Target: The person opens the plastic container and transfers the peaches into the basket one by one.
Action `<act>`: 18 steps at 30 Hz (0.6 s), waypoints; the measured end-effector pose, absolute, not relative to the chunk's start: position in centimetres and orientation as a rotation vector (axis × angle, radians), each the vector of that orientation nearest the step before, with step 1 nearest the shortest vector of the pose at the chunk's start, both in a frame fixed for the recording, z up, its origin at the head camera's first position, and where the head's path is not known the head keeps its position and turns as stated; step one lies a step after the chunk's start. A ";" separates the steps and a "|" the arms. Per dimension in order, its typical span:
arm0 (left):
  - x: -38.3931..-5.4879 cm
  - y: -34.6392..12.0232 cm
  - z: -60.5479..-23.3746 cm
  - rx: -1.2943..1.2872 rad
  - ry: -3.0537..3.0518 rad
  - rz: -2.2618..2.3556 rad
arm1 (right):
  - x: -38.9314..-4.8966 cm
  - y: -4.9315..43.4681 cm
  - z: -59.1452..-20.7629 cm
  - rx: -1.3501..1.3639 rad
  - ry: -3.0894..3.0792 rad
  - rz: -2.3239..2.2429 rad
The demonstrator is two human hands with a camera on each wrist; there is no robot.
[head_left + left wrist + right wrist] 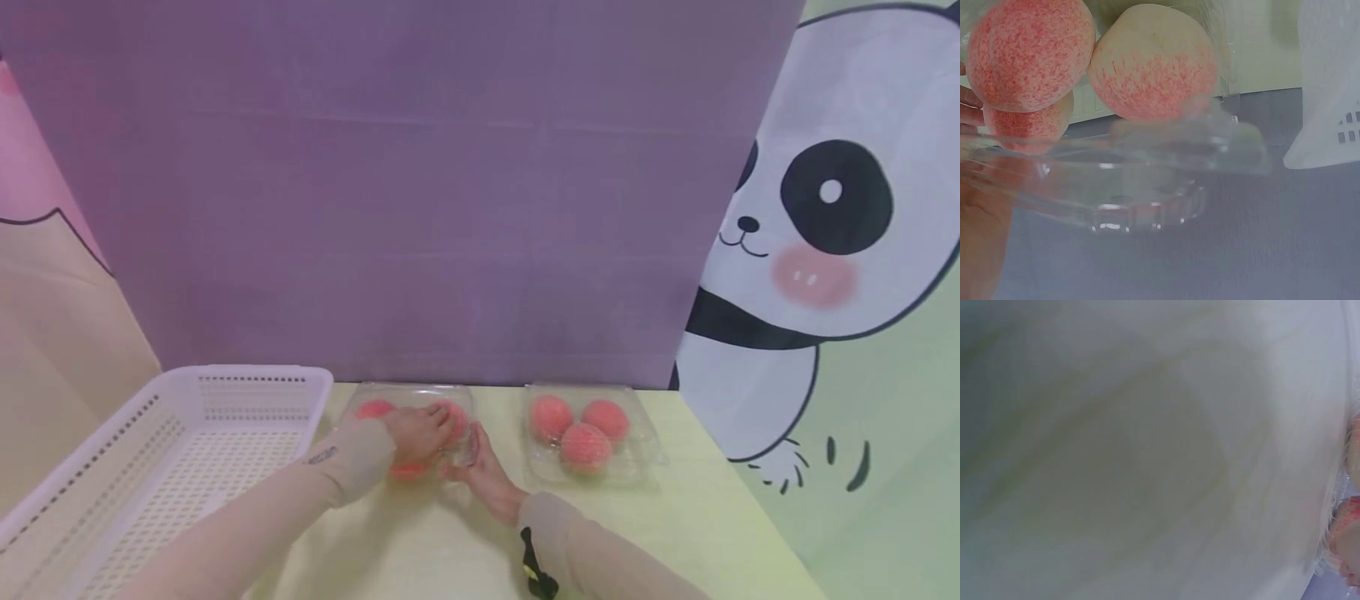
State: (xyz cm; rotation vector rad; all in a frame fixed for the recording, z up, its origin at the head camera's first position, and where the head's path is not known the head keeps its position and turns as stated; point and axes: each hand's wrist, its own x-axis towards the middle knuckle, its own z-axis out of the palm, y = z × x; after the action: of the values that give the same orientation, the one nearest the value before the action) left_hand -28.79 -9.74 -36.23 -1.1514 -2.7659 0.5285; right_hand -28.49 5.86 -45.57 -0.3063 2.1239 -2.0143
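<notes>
Nearest us lie the two pale sleeves: the left sleeve (247, 517), bearing small dark lettering (322, 456), and the right sleeve (622, 554), with a black patch (538, 567) near its cuff. Beyond them we see the left hand (422, 433) stretched over the left box (420, 390), fingers spread toward the far right one of its three peaches (409, 472); they clasp nothing that we can make out, and we cannot tell whether clear plastic lies between them and the fruit. The right hand (495, 487) pinches that box's right side at the near corner, thumb on the near side. From the left wrist, we see the peaches close together beside a blurred sheet of clear plastic.

The left box sits on the far part of the table (720, 508), between the white basket (255, 408) on the left and the right box (633, 458), which holds three more peaches. Behind, we have a purple cloth (420, 183), with a panda (892, 100) pictured to the right. The right wrist's view is mostly a pale blur.
</notes>
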 end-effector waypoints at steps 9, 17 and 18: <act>-29.0 -9.6 -35.6 -1.196 -2.788 0.503 | -28.6 6.1 -45.4 -0.310 2.091 -2.007; -29.3 -9.4 -35.2 -1.246 -2.789 0.500 | -28.9 6.2 -45.5 -0.275 2.097 -2.017; -29.4 -9.3 -35.1 -1.231 -2.835 0.482 | -28.8 6.2 -45.5 -0.273 2.095 -2.011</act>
State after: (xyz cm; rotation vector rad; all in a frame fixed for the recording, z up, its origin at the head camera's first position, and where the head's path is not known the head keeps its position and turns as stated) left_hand -29.42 -9.34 -35.06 -1.2306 -2.8351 0.4816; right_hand -28.80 6.18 -45.49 -0.2732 2.0946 -2.0107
